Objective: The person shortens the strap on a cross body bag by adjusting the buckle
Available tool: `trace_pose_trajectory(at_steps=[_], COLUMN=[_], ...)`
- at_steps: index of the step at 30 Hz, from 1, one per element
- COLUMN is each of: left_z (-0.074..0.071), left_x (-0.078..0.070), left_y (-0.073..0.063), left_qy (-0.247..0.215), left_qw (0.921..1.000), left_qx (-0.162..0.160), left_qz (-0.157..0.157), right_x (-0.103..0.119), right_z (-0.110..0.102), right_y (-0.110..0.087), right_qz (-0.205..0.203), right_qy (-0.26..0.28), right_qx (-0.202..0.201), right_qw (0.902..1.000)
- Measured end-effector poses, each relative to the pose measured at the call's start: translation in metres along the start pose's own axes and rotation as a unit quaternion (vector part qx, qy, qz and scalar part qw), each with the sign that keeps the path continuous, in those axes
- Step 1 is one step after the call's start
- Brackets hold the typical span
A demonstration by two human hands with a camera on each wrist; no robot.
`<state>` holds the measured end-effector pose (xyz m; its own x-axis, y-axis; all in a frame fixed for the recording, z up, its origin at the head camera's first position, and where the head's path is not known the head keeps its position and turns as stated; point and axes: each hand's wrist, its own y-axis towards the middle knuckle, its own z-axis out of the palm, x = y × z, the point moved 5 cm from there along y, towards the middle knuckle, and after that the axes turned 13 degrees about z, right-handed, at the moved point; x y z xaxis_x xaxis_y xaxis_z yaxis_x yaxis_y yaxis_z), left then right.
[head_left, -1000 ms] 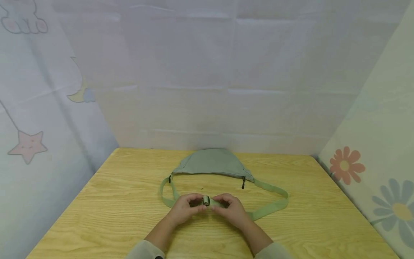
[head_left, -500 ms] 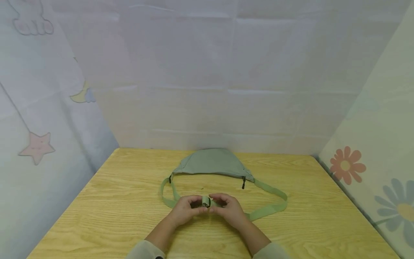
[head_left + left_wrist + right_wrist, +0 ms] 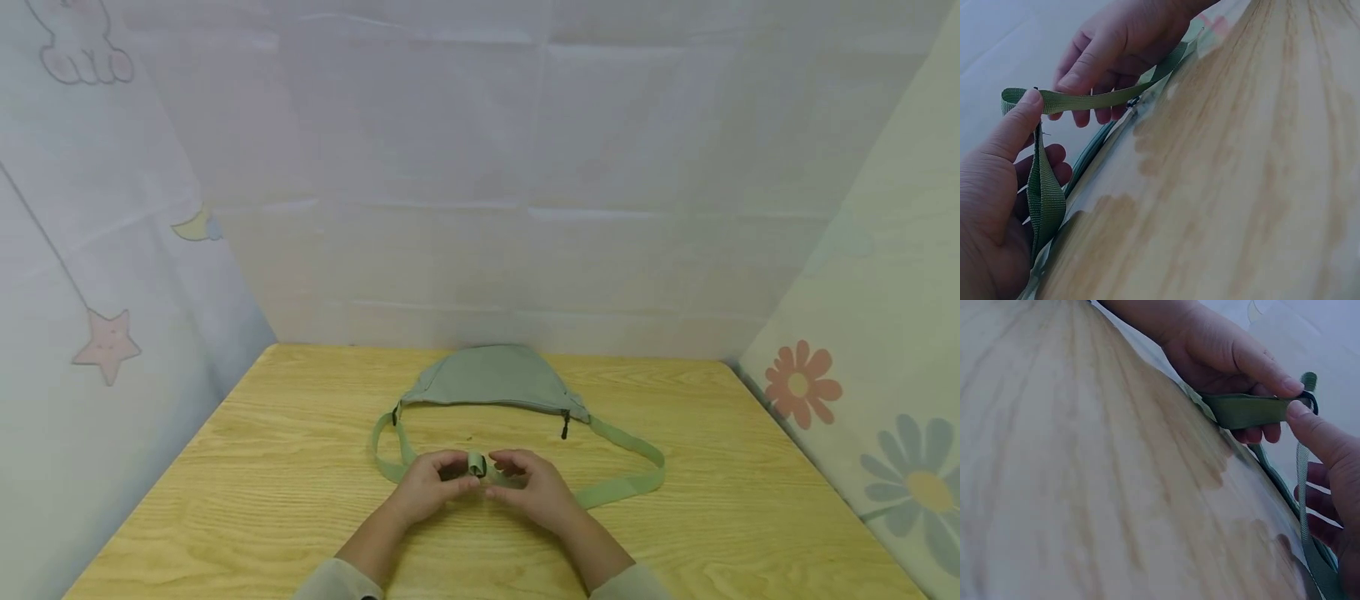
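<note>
A grey-green sling bag lies at the back of the table, its light green strap looping toward me. My left hand pinches a folded loop of that strap beside the black slider buckle. In the left wrist view, the left thumb presses on the webbing loop. Close by on the other side, my right hand has its thumb and fingers parted around the strap, a little away from the buckle. Part of the strap is hidden behind both hands.
A wooden table bears the bag. A black zipper pull hangs off the bag's right end, and a small black strap fitting sits at its left end. Pale printed cloth encloses the back and sides.
My right thumb and fingers have spread apart and drawn slightly back from the buckle. The left hand keeps its pinch on the strap, the loop turning slightly. The bag stays put.
</note>
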<state>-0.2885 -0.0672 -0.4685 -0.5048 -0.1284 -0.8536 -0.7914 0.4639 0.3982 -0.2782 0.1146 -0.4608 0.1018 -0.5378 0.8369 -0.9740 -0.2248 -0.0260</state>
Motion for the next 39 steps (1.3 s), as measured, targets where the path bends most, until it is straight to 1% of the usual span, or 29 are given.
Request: trace_pose_trajectory(at_steps=[3, 7, 10, 13, 17, 22, 27, 30, 34, 39], left_z=[0.0, -0.001, -0.001, -0.002, -0.002, -0.002, -0.002, -0.001, -0.001, 0.0], left_x=[-0.001, -0.002, -0.002, -0.001, 0.001, -0.001, -0.002, -0.001, 0.001, 0.0], left_y=[0.0, 0.0, 0.0, 0.0, 0.0, 0.0, 0.0, 0.0, 0.0, -0.001], left_qy=[0.003, -0.003, -0.006, -0.006, -0.006, -0.006, -0.021, -0.032, -0.053, -0.069], left_qw=[1.0, 0.9999, 0.9998, 0.9998, 0.9998, 0.9998, 0.9998, 0.9995, 0.9986, 0.9976], left_qx=[-0.001, 0.001, 0.001, 0.001, -0.001, -0.003, -0.002, -0.001, 0.002, 0.007], left_qz=[-0.004, -0.015, -0.02, -0.02, -0.02, -0.017, -0.007, -0.002, 0.003, 0.008], right_x=[0.0, 0.0, 0.0, -0.001, -0.003, -0.008, -0.007, -0.006, -0.005, -0.003], right_z=[-0.005, -0.011, -0.012, -0.011, -0.012, -0.015, -0.015, -0.015, -0.014, -0.011], right_y=[-0.002, -0.003, -0.004, -0.003, -0.002, -0.002, -0.001, -0.001, -0.001, -0.001], right_qz=[-0.012, -0.019, -0.029, -0.039, -0.024, 0.004, 0.001, 0.007, 0.016, 0.009], right_qy=[-0.04, -0.094, -0.125, -0.138, -0.121, -0.065, -0.026, -0.006, 0.016, 0.033], right_qx=[-0.008, -0.003, 0.007, 0.017, 0.022, 0.01, -0.001, -0.002, 0.001, 0.013], right_qw=[0.9991, 0.9954, 0.9917, 0.9895, 0.9921, 0.9978, 0.9997, 1.0, 0.9997, 0.9993])
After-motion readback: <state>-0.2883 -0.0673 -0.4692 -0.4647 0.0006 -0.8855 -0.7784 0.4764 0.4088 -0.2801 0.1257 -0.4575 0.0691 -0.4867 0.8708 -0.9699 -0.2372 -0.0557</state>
